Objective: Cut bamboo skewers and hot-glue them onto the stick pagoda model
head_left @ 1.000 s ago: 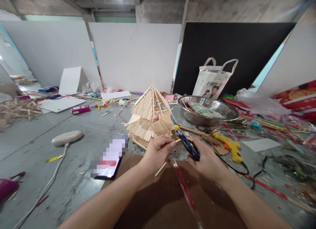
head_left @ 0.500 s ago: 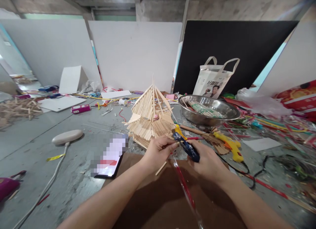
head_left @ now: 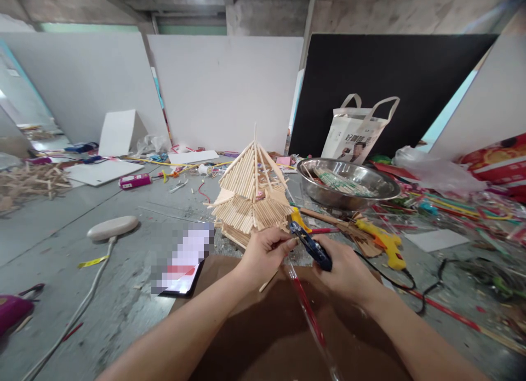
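Observation:
My left hand (head_left: 266,252) is closed in a pinch on a thin wooden stick (head_left: 268,282), whose lower end pokes out under the palm. My right hand (head_left: 343,269) grips dark blue pliers (head_left: 314,249), their head right beside my left fingertips; whether the jaws touch the stick is too small to tell. Just behind both hands stands a tiered model house of wooden sticks (head_left: 242,175) with a pointed roof. A clear tube with a red section (head_left: 306,310) runs down below my hands, over brown cardboard (head_left: 246,337).
A phone (head_left: 187,260) lies left of the model, near a white corded device (head_left: 113,227). To the right are a yellow glue gun (head_left: 382,241) with its cord, a steel bowl (head_left: 341,199) of sticks, and a white bag (head_left: 349,132). Scraps litter the floor.
The left hand has shifted slightly, and less of the stick's lower end shows beneath it. The pliers have moved only a little beside the fingertips.

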`<state>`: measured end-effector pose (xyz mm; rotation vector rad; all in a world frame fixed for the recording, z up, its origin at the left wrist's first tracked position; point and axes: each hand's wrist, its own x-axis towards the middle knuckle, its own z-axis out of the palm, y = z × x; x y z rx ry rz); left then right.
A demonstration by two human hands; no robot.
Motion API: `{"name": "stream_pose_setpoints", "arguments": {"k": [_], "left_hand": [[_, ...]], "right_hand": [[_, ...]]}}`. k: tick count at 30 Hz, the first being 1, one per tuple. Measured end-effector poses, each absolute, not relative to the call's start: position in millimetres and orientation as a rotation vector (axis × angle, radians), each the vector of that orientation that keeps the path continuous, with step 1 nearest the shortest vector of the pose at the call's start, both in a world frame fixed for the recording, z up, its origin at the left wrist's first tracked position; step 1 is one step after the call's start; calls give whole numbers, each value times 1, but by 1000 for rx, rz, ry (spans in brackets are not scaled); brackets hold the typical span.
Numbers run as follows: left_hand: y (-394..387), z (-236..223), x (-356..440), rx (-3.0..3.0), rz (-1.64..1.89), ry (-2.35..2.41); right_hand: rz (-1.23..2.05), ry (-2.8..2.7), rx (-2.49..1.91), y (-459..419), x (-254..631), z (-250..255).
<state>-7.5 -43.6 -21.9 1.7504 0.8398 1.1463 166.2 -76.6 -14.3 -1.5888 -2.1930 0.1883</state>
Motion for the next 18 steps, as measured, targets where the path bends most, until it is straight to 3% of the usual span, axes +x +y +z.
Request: {"name": "stream_pose_setpoints", "arguments": {"k": [18], "left_hand": [[-44, -30, -5, 1804, 1112, 991]], "right_hand": [[161, -2201, -1673, -73, 165, -17]]}}
